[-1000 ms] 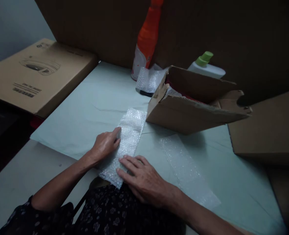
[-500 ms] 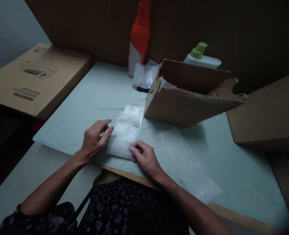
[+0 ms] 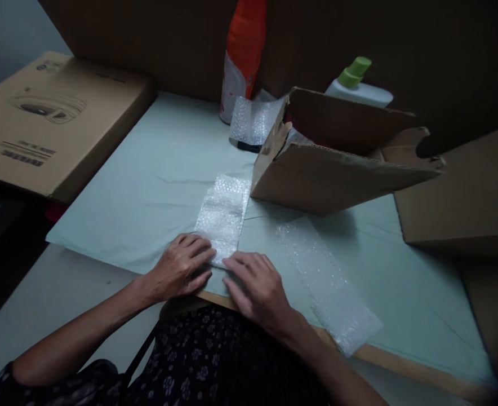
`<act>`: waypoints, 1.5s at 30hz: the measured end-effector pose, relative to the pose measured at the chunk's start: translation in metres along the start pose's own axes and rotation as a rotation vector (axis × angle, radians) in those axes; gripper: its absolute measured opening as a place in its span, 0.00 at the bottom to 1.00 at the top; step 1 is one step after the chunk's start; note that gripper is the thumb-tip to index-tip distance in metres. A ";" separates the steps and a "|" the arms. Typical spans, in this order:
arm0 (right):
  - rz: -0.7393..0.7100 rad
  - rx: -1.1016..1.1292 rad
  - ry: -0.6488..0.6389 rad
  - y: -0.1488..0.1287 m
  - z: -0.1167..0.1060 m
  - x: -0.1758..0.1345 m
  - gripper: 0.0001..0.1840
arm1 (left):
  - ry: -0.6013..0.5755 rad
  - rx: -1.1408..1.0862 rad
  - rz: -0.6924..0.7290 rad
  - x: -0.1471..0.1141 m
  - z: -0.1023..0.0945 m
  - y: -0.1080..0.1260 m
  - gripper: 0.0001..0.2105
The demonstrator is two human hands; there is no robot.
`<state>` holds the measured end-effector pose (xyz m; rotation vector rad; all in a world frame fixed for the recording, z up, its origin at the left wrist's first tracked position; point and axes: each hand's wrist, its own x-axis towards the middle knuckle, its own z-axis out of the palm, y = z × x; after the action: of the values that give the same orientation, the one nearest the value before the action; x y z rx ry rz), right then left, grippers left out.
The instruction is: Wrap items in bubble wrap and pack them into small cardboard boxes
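A strip of bubble wrap [image 3: 222, 217] lies flat on the pale green cloth, its near end folded over. My left hand [image 3: 183, 264] rests on its near left corner, fingers lying along the fold and thumb apart on the cloth. At the near right corner, my right hand [image 3: 257, 285] touches the fold with its fingertips, the thumb held away from them. Both palms face down and are hidden. Right of my right hand lies a second, longer strip of bubble wrap [image 3: 329, 282], slanting over the table edge.
An open cardboard box [image 3: 329, 183] stands behind the strips. Beyond it are an orange and white bottle [image 3: 245, 51], a wrapped piece with a dark base [image 3: 255, 121] and a white bottle with green cap [image 3: 359, 90]. Large cartons flank the cloth, a printed one [image 3: 63, 124] at left.
My left hand has come down and right onto the wrap's near end. My right hand has let go its pinch on the corner, thumb now apart. The near end is folded up, shortening the strip.
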<state>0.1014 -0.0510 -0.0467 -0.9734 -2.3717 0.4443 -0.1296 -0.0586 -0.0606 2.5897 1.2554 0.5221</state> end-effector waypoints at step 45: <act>0.010 -0.193 -0.131 0.017 -0.017 -0.010 0.14 | 0.200 -0.029 -0.265 0.041 0.024 0.012 0.16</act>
<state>0.1266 -0.0449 -0.0441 -1.0718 -2.5658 0.2949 -0.0877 -0.0345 -0.0689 2.3423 1.6104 0.7527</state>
